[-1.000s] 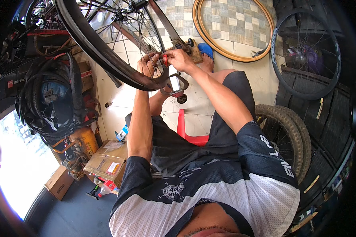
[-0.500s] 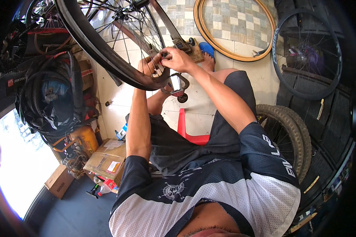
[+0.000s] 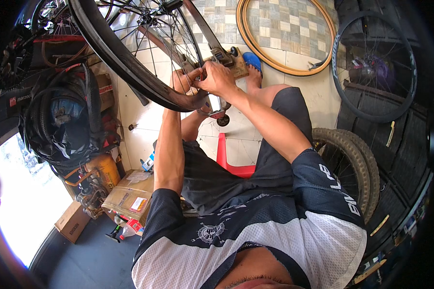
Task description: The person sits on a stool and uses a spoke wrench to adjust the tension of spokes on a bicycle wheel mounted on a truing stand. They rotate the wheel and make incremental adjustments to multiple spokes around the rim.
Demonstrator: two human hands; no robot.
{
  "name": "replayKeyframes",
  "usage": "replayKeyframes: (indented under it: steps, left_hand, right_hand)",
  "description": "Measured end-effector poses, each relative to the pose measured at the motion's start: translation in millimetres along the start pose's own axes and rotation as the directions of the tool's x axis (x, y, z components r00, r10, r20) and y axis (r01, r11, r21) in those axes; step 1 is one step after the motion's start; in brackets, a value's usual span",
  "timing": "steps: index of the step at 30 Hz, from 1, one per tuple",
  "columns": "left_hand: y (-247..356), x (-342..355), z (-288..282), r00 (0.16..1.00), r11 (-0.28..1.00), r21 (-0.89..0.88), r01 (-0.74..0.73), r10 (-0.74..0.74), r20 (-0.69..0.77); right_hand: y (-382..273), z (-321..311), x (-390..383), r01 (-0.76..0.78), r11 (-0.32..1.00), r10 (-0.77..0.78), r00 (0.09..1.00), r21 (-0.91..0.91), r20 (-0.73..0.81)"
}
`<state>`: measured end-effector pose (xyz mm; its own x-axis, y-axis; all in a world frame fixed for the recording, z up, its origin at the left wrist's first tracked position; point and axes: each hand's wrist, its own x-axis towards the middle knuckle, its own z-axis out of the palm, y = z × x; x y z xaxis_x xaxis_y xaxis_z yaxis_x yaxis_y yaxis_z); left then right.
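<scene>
A spoked bicycle wheel [image 3: 123, 62] with a black rim stands upright in a metal wheel-truing stand [image 3: 203, 29], at the upper left of the head view. Behind the near part of the rim, my left hand [image 3: 180, 83] is closed, its fingers bent among the spokes. My right hand [image 3: 218, 79] meets it from the right, thumb and fingers pinched together at the left fingertips. What lies between the fingers is hidden. Just below my right hand sits the stand's metal caliper [image 3: 216, 105], with a black knob [image 3: 222, 120] under it.
A tan-walled tyre [image 3: 246, 36] lies on the floor ahead, with a dark rim [image 3: 336, 72] to its right. Knobbly tyres [image 3: 369, 168] stand beside my right thigh. Black tyres [image 3: 33, 115] and a cardboard box [image 3: 125, 195] crowd the left. A red stool [image 3: 241, 170] shows between my legs.
My right hand has shifted slightly down and turned, its fingers curling closer to my left hand. A small red piece seen between the fingers earlier is now covered. The rim has shifted slightly.
</scene>
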<state>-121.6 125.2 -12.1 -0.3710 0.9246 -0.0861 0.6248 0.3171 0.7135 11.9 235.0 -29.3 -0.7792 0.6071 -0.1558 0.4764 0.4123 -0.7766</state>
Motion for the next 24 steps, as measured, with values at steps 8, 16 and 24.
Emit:
replayKeyframes:
  steps: [8, 16, 24]
  left_hand:
    - [-3.7, 7.1, 11.9, 0.997, 0.998, -0.059, 0.01, -0.015, -0.072]
    - [-12.8, 6.4, 9.7, 0.839, 0.847, -0.31, 0.431, -0.503, -0.208]
    - [-6.5, -24.6, -2.1, 0.764, 0.716, -0.64, 0.28, -0.57, -0.303]
  right_hand:
    - [9.7, 20.7, 4.5, -0.002, 0.992, -0.009, 0.996, -0.127, -0.085]
    - [11.8, 22.4, 6.4, 0.143, 0.988, -0.148, 0.983, -0.052, -0.108]
    - [32.6, 10.3, 16.6, -0.166, 0.852, -0.042, 0.923, 0.496, 0.382]
